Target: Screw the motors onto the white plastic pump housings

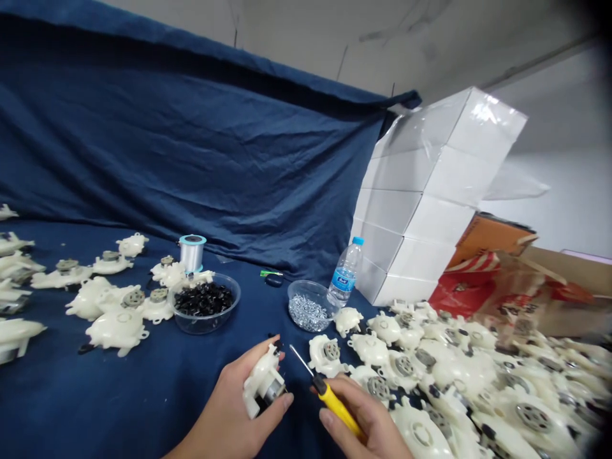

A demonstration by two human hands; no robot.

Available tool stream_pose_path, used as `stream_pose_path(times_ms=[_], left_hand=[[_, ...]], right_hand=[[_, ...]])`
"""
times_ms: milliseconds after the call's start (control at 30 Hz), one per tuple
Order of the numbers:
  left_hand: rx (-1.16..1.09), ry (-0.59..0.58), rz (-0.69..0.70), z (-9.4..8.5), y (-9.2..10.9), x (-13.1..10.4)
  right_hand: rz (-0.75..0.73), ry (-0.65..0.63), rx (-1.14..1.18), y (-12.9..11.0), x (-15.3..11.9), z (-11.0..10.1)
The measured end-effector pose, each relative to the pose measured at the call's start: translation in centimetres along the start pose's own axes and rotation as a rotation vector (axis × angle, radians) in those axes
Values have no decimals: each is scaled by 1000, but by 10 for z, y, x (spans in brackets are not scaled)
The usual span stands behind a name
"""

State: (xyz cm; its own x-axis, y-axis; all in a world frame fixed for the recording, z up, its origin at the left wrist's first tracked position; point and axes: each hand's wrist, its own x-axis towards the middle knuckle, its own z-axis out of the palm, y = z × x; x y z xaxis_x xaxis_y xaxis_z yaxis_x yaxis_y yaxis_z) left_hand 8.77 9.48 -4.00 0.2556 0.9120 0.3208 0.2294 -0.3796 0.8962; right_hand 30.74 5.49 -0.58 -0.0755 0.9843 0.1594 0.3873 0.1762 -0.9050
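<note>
My left hand (234, 403) is closed around a cream plastic motor housing (262, 382), with a silver motor showing on its lower side. A small black part sits at its top, near my fingertip. In my right hand (366, 414) is a screwdriver (337, 405) with a yellow and black handle. Its thin metal shaft points up and left, and the tip is apart from the housing. Beyond my hands stand a clear bowl of silver screws (308, 312) and a clear bowl of small black parts (203, 299).
Many similar housings (421, 427) crowd the right side, and several more (117, 328) lie at left. A water bottle (343, 274) stands beside stacked white boxes (411, 217). A spool (192, 253) sits behind the black parts. Blue cloth (191, 146) hangs at the back.
</note>
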Motion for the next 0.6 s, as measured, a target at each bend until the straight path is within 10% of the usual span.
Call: stream_pose_path(times_ms=[200, 600], left_hand=[[-252, 5, 52, 3, -8, -4], [-1048, -234, -269, -16, 11, 8]], right_hand=[[-130, -49, -184, -13, 2, -3], [-83, -32, -129, -10, 3, 2]])
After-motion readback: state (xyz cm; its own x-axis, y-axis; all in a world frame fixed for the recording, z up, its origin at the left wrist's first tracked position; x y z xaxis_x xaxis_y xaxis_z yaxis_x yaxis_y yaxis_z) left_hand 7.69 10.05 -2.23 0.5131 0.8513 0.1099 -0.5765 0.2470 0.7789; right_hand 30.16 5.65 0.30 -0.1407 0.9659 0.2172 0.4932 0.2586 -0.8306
